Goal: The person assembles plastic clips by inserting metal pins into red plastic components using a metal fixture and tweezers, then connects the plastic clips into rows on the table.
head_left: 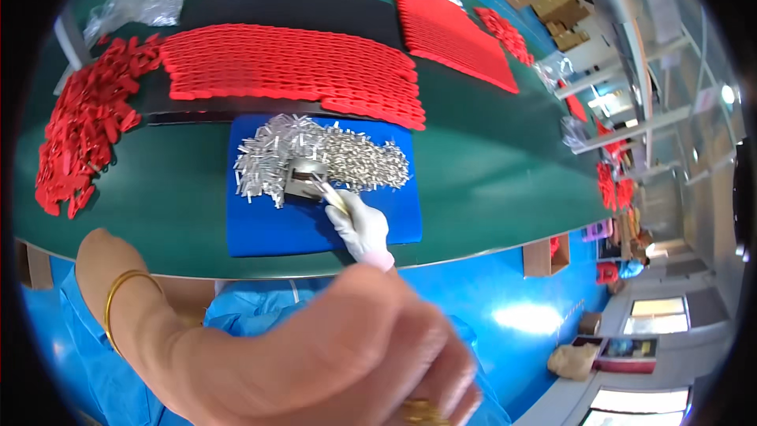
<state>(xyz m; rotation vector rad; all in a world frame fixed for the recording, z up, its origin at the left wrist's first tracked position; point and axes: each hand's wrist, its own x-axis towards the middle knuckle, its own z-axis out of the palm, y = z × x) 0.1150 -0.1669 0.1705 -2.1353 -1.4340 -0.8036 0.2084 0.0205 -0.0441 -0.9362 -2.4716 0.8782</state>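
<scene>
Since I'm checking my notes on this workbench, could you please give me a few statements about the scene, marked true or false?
1. The right hand wears a white glove. True.
2. The left hand is gloved too. False: it is bare.
3. The right hand holds a slim tool. True.
4. The small silver pieces lie on a red mat. False: the mat is blue.
5. The loose red pile lies left of the mat. True.
</scene>
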